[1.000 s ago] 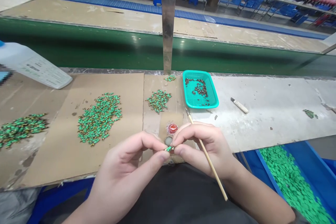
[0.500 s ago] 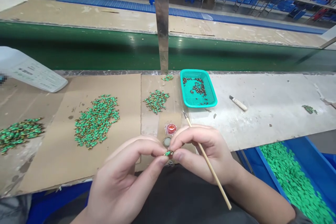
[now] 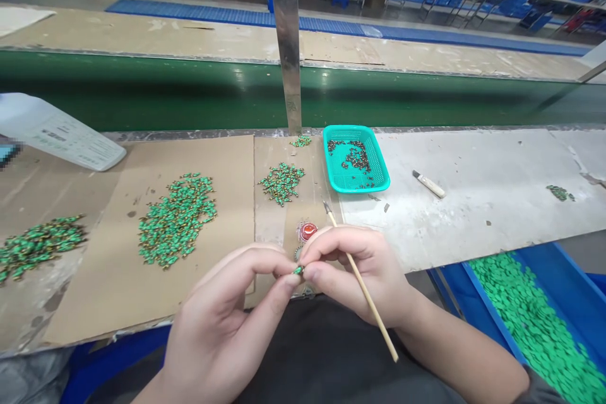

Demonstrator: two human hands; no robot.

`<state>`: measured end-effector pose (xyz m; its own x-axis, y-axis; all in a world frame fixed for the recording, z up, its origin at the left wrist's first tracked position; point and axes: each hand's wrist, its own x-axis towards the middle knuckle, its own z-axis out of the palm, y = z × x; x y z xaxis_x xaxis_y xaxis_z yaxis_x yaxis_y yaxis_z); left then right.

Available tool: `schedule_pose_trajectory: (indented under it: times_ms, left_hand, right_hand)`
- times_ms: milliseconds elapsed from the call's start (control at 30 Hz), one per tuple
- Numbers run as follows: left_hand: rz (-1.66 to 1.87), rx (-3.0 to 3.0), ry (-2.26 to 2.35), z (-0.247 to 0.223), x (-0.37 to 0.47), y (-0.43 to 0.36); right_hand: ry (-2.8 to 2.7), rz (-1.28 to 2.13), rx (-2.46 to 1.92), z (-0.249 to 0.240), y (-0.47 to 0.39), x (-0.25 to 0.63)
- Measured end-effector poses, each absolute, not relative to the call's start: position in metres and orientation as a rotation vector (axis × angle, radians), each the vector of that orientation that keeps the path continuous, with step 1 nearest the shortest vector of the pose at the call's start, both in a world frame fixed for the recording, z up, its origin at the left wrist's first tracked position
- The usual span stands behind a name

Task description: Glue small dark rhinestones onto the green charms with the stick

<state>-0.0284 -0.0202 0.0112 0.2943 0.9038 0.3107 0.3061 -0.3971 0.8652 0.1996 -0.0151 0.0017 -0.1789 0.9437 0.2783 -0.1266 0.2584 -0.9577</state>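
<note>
My left hand (image 3: 231, 315) pinches a small green-and-gold piece (image 3: 297, 271) between thumb and forefinger. The fingertips of my right hand (image 3: 364, 271) close on the other end of that piece, and a thin wooden brush (image 3: 367, 293) is tucked in the same hand, its tip pointing up and away. Just beyond the fingertips are a small red pot (image 3: 308, 231) and a round grey-topped item, partly hidden by my right hand. Piles of similar green pieces lie on cardboard, a small one (image 3: 282, 183) and a larger one (image 3: 177, 221). A turquoise basket (image 3: 356, 186) holds small dark pieces.
A white plastic container (image 3: 71, 132) lies at the left, near another green pile (image 3: 42, 246). A short white-handled tool (image 3: 428, 184) rests right of the basket. Blue bins (image 3: 558, 278) with green pieces stand low at the right. A metal post (image 3: 288, 44) rises behind the table.
Both hands have shifted slightly left and up with the piece between them. The brush has moved left with my right hand, and the grey-topped item is more covered.
</note>
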Motion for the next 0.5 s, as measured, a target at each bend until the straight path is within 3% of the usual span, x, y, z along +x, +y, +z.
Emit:
schedule_pose_trajectory:
  times_ms: [500]
  left_hand:
    - [1.093, 1.817, 1.180, 0.014, -0.020, -0.034]
  right_hand:
    - [-1.167, 1.438, -0.817, -0.001, -0.028, 0.198]
